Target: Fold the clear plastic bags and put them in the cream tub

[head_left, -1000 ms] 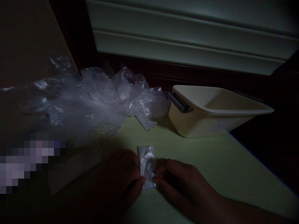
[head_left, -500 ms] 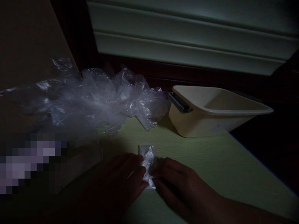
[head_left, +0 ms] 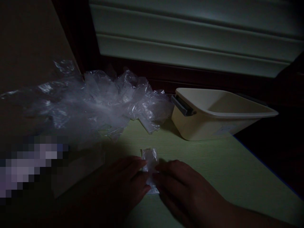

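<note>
A small folded piece of clear plastic (head_left: 151,158) lies on the pale green tabletop (head_left: 209,158), near the bottom centre. My left hand (head_left: 125,182) is at its left side, fingertips pressed on its edge. From the right, my right hand (head_left: 187,186) touches the other edge with its fingers bent and close together. Both hands hold the plastic down between them. The left hand is dark, so its fingers show only in part.
A large heap of crumpled clear plastic (head_left: 106,98) covers the back left. A cream tub (head_left: 201,126) with grey handles stands at the back right by the table edge. A flat pale sheet (head_left: 78,171) and a pixelated patch are at the left.
My right hand's fingers have shifted slightly up along the plastic and lie closer together. The plastic looks flatter and smoother. The left hand has hardly moved.
</note>
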`<state>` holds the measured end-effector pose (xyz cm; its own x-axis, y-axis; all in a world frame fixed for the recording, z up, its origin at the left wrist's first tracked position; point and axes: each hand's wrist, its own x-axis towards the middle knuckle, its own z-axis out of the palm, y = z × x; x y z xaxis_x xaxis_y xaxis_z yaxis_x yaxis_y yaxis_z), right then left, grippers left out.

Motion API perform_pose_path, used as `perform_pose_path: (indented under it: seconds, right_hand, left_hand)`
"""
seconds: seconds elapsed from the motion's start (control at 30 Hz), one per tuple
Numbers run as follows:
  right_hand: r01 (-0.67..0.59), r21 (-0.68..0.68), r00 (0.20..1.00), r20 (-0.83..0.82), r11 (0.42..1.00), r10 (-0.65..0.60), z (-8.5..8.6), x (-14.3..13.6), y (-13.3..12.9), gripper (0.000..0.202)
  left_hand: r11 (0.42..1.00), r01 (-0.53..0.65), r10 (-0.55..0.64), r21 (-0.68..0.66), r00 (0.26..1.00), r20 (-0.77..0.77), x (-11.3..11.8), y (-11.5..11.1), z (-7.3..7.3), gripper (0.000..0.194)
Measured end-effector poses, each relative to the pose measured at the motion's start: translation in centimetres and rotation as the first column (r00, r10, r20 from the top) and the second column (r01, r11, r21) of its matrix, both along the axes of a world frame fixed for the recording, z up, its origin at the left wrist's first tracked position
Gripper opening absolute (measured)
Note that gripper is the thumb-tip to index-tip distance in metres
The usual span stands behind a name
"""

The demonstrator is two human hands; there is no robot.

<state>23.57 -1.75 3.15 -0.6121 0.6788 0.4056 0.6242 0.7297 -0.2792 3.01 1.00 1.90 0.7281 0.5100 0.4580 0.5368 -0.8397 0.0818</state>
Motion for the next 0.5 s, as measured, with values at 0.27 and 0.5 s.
perform_pose_path:
  seconds: [0.27, 0.5]
  right_hand:
    - [0.018, -0.155, 0.991, 0.134, 0.988, 0.003, 1.6, 0.0, 0.1, 0.038]
    - [0.024, -0.203, 0.990, 0.142, 0.979, 0.005, 1.8, 0.1, 0.2, 0.037]
  left_hand:
    - [0.999, -0.015, 0.020, -0.034, 0.988, 0.152, 0.3, -0.5, 1.1, 0.024]
    - [0.999, -0.039, 0.038, -0.001, 0.986, 0.160, -0.3, -0.9, 0.9, 0.045]
